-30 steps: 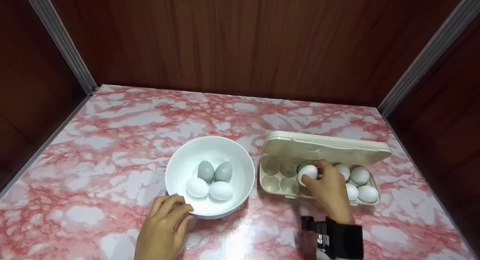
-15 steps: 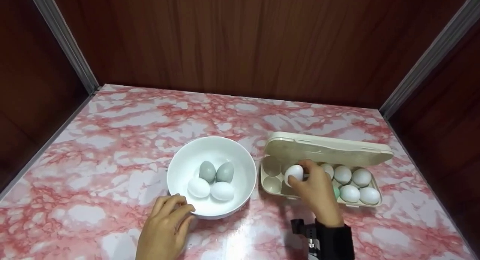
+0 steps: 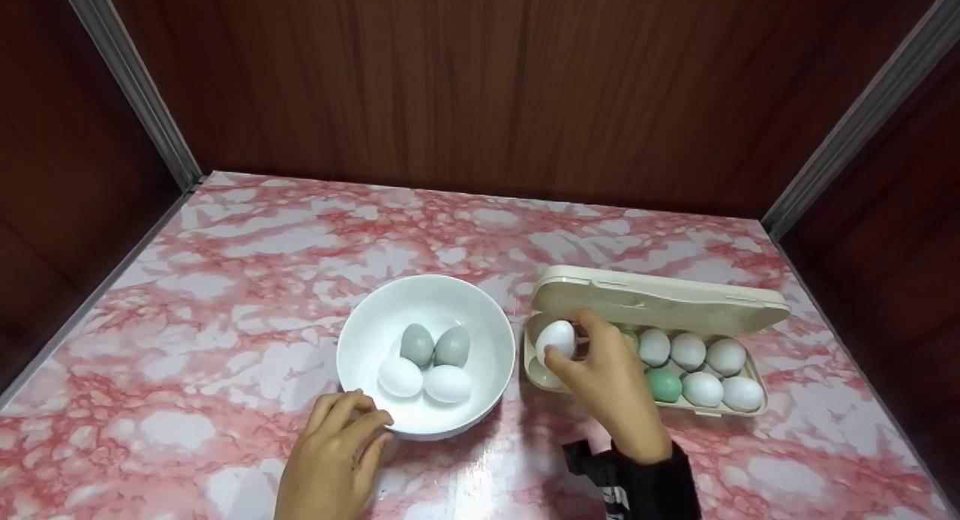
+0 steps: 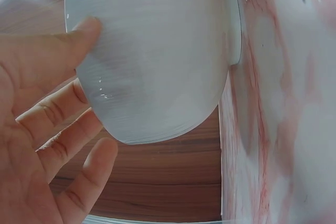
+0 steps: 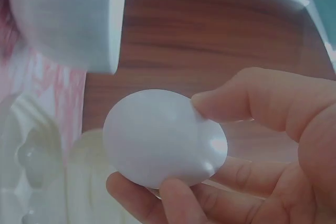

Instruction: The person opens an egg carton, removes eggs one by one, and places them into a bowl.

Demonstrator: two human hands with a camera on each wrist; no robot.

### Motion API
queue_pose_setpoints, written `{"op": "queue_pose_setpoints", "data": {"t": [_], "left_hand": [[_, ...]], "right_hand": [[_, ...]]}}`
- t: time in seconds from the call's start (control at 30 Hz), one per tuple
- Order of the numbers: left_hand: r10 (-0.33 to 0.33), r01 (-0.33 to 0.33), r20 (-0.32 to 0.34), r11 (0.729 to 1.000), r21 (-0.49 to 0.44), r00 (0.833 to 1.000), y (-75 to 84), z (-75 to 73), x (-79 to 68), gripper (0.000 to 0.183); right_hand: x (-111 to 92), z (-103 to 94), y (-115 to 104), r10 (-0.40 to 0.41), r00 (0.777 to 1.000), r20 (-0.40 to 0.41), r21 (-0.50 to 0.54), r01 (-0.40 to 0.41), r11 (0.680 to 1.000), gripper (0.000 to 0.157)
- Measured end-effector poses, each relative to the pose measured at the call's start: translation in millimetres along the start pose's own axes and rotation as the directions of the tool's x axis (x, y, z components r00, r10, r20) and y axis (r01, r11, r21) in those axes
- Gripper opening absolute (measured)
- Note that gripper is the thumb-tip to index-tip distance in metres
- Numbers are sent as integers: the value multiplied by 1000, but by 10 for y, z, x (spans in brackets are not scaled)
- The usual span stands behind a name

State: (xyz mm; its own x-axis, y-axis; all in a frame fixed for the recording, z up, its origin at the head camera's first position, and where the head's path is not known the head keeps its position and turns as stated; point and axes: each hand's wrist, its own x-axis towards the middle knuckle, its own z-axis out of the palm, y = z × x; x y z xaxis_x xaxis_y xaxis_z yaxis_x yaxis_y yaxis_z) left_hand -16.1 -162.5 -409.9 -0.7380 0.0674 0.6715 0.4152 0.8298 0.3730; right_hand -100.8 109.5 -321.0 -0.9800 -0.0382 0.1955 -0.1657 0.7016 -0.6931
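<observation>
My right hand (image 3: 611, 374) pinches a white egg (image 3: 556, 341) between thumb and fingers, above the left end of the cream egg carton (image 3: 541, 379). Close up in the right wrist view, the egg (image 5: 163, 137) has the thumb on one side and fingertips on the other. My left hand (image 3: 326, 452) holds the near left rim of a white bowl (image 3: 360, 332). In the left wrist view its thumb lies on the bowl's outer wall (image 4: 157, 66), while some fingertips pass behind the rim. Two grey-green eggs (image 3: 417, 345) and two white eggs (image 3: 448, 384) lie in the bowl.
Several whitish eggs (image 3: 703, 389) and a green egg (image 3: 664, 386) fill the carton's right part. The carton's lid (image 3: 667, 299) stands raised behind them. Dark wood panels (image 3: 480, 92) enclose the red-and-white marbled table (image 3: 247, 280) at the back and sides.
My right hand has carried the white egg leftward over the carton, uncovering the green egg and its neighbours. The left hand stays at the bowl's rim.
</observation>
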Motion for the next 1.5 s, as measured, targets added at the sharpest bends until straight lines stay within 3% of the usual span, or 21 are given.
{"op": "queue_pose_setpoints", "data": {"t": [0.17, 0.57, 0.83, 1.07, 1.5], "left_hand": [[0, 1, 10, 1000, -8, 1000, 15, 9, 9, 28], [-6, 6, 15, 1000, 12, 1000, 15, 4, 6, 26], [-22, 22, 18, 1000, 8, 1000, 16, -5, 5, 27], [-20, 20, 6, 1000, -8, 1000, 4, 8, -13, 29], [-8, 8, -2, 1000, -19, 1000, -6, 19, -21, 28]], "right_hand": [[0, 22, -129, -14, 1000, 21, 20, 13, 1000, 29], [59, 114, -379, -140, 989, 43, 52, 138, 989, 34], [187, 178, -506, -160, 983, 92, 67, 154, 986, 26], [302, 245, -619, -173, 973, 152, 104, 158, 982, 29], [584, 425, -756, -225, 948, 224, 64, 216, 974, 30]]}}
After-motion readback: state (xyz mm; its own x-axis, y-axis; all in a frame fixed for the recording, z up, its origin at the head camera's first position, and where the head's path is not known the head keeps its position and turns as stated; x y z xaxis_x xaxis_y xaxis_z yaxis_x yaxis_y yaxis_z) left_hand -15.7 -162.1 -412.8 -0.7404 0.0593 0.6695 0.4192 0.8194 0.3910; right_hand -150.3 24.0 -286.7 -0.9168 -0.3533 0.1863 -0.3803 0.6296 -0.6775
